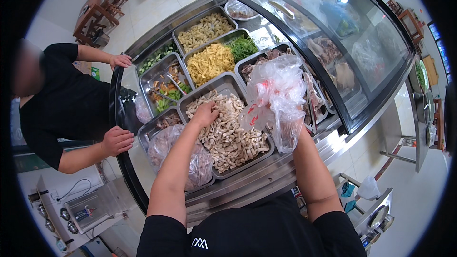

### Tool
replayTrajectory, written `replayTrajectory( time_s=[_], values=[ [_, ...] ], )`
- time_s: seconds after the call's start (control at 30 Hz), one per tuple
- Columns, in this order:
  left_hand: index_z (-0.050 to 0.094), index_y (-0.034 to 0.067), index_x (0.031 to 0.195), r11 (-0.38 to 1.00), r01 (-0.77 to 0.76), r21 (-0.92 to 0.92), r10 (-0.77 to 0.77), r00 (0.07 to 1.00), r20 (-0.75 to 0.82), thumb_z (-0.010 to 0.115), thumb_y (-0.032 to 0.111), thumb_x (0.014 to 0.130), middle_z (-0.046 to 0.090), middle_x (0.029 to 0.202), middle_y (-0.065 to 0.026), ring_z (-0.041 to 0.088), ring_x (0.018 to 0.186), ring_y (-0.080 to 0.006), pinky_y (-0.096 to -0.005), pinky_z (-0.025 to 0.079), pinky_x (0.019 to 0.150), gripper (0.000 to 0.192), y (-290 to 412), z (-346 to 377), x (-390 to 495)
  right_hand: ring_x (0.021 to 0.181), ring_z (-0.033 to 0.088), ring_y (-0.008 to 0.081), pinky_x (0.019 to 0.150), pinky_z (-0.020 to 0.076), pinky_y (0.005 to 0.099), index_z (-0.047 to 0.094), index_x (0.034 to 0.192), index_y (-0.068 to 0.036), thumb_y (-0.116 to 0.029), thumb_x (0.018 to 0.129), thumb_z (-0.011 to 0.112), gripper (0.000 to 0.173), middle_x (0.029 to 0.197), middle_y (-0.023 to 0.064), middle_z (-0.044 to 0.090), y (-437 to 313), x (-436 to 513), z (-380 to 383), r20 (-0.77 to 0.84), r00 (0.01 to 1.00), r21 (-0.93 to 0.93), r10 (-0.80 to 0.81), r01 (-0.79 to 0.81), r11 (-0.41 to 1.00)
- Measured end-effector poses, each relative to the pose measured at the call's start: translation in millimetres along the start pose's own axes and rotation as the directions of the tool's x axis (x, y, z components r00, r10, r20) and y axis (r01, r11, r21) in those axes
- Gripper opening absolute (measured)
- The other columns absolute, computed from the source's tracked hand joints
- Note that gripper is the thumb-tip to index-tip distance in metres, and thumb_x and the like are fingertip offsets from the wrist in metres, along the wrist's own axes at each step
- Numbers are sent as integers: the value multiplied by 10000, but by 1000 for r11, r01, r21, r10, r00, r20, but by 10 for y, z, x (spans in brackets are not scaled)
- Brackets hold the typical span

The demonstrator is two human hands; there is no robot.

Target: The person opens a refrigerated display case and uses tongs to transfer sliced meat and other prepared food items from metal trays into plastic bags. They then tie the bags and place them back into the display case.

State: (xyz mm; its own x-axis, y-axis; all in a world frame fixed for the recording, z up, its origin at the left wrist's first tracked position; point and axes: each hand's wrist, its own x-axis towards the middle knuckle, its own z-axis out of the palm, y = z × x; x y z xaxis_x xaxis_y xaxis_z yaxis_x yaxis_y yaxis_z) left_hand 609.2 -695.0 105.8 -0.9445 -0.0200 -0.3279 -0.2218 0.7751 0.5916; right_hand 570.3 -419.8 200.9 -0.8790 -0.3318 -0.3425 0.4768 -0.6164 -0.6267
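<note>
My left hand [206, 114] rests on pale, cut strips of food [235, 135], which look like chopped offal, heaped in a steel tray [228, 80]; its fingertips sink among the pieces, and whether they grip any is hidden. Crumpled clear plastic bags with red print [276, 92] cover my right hand [291, 123], which holds them over the tray's right side; its fingers are mostly hidden. Left of the tray sits a plastic bag of pale meat [200, 166]. Behind it lie yellow strips [210, 61] with shredded greens [244, 47], and a tray of mixed cut vegetables [171, 94] with tongs.
A person in black [71, 100] stands at the left with both hands on the black-edged glass of the display case. A curved glass cover [321, 43] spans the right side, over meat and bags. The metal counter edge [250, 185] runs before me.
</note>
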Motion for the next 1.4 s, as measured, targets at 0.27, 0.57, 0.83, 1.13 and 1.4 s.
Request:
replayTrajectory(
  time_s=[0.27,0.57,0.83,1.13,1.4],
  values=[
    [559,118,1084,998,57,31,-59,994,89,579,162,740,608,888,-145,579,844,-285,-370,454,754,347,117,-41,-44,814,547,165,693,500,290,457,1090,-49,-176,852,521,277,946,72,532,12,-5,0,4,1000,-2,5,-5,1000],
    [557,97,1071,1000,-9,16,6,980,200,606,110,715,593,978,-140,555,943,-273,-351,442,815,359,3,-19,13,805,546,164,687,501,287,462,1079,-50,-183,855,518,267,939,70,532,9,-1,-1,7,1000,-1,4,-4,1000],
    [580,15,1022,985,53,-166,-37,994,99,626,118,697,605,747,-121,585,696,-210,-305,465,668,344,6,28,-87,798,546,163,681,501,285,467,1070,-51,-190,857,515,258,932,69,531,-6,9,-3,2,1000,-2,-1,1,1000],
    [580,36,1017,999,5,-47,-7,1000,-22,571,197,738,615,811,-161,600,771,-274,-361,465,701,322,76,-37,-103,789,545,162,674,501,282,472,1059,-52,-197,860,512,249,925,68,531,-3,5,-25,-5,1000,-4,-2,1,1000],
    [549,42,1065,947,80,311,-39,990,-137,555,273,730,572,1016,-207,534,964,-352,-394,433,824,407,541,106,60,781,545,161,668,501,280,477,1049,-53,-203,862,509,242,918,67,530,-8,15,-41,-1,1000,1,-3,3,1000]
  ],
)
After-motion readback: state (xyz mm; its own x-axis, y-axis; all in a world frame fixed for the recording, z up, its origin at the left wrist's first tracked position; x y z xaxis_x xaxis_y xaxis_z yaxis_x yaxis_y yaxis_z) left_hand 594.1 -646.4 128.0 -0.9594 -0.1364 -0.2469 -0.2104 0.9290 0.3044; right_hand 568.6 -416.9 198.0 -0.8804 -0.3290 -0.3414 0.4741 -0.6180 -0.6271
